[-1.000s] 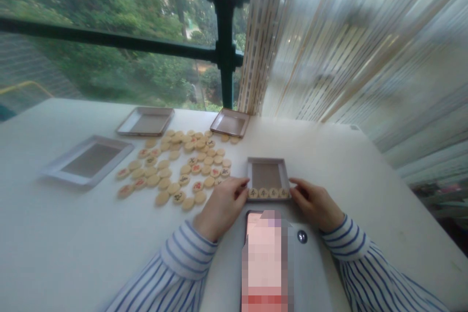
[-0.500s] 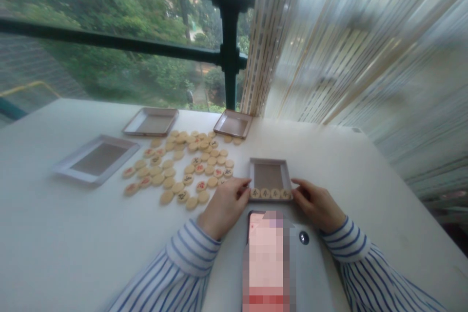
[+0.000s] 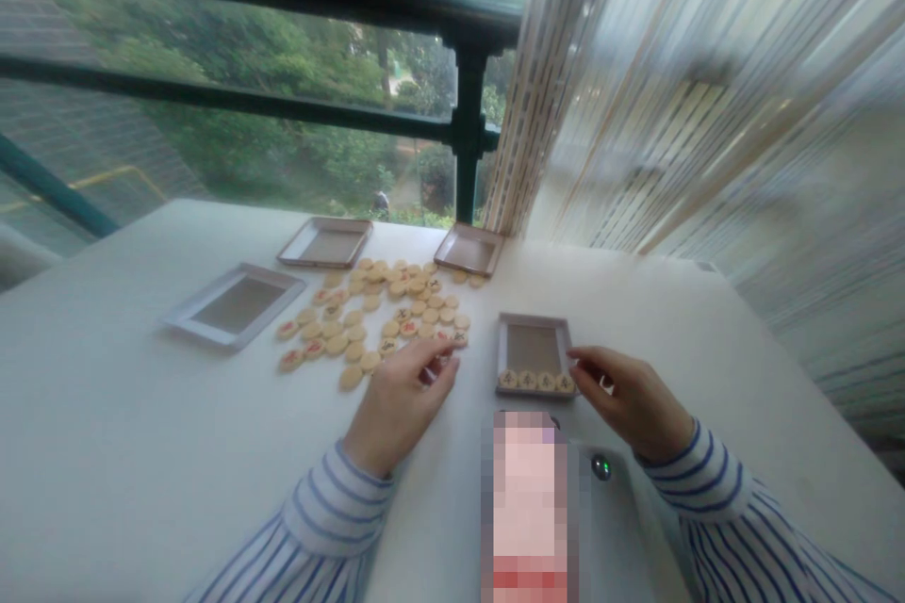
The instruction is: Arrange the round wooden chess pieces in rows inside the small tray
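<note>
My left hand (image 3: pixel 404 396) reaches over the near right side of a spread of wooden xiangqi pieces (image 3: pixel 334 328). Its forefinger lies at a black-marked piece (image 3: pixel 460 337), with the thumb apart below, and the hand hides some pieces. My right hand (image 3: pixel 633 400) rests at the right edge of a small shallow tray (image 3: pixel 532 344), forefinger and thumb apart beside the rim. Several pieces with black characters (image 3: pixel 527 381) stand in a row along that tray's near side. Some loose pieces show red characters; many show plain faces.
A larger pale tray (image 3: pixel 176 328) lies left of the pieces. Two more trays (image 3: pixel 325 243) (image 3: pixel 468 250) stand by the window. In front of me is a phone with a blurred screen (image 3: pixel 530 499), beside a white device (image 3: pixel 622 509). A striped curtain (image 3: pixel 608 94) hangs at right.
My left hand has left the tray's left side and moved left onto the loose pieces. My right hand stays beside the tray. The whole view has shifted slightly.
</note>
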Available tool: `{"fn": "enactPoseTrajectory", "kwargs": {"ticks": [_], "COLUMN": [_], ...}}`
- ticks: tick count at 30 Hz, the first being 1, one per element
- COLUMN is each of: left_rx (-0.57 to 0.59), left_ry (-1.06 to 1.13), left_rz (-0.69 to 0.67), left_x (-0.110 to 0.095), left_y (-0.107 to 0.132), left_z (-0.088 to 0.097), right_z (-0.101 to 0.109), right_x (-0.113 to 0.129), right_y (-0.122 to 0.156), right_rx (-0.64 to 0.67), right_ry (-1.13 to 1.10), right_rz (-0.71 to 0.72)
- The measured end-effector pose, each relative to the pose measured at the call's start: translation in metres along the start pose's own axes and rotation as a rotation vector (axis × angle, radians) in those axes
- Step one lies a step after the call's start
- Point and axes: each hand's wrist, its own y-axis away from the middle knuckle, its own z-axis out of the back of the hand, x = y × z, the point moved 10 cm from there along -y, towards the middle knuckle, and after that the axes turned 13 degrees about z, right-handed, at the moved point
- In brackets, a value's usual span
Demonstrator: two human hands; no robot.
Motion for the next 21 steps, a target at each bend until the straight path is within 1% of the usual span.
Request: {"fn": "enactPoseTrajectory", "kwargs": {"ticks": [5, 7, 9, 11, 14, 17, 21], "left_rx": [-0.084, -0.110, -0.113, -0.096, -0.044, 0.010, 0.035], "left_ry": [-0.139, -0.198, -0.220, -0.225, -0.262, -0.318, -0.340], "left_rz": [-0.074, -0.099, -0.130, -0.168, -0.225, -0.268, -0.318], "left_x": [0.017, 0.027, 0.037, 0.044, 0.049, 0.049, 0.043], "left_y": [0.007, 0.012, 0.017, 0.023, 0.028, 0.030, 0.030], "left_z": [0.039, 0.050, 0.055, 0.056, 0.049, 0.041, 0.034], "right_z": [-0.011, -0.020, -0.030, -0.041, -0.055, -0.066, -0.076], "right_x": [0.035, 0.048, 0.061, 0.073, 0.089, 0.102, 0.113], "right_y": [-0.020, -0.028, -0.035, -0.042, -0.051, -0.059, -0.067], "right_rx": [0.080, 0.134, 0.182, 0.236, 0.307, 0.354, 0.396], "right_ry": [0.027, 0.044, 0.068, 0.094, 0.140, 0.183, 0.196], "right_rz": [0.124, 0.163, 0.202, 0.241, 0.289, 0.329, 0.353]}}
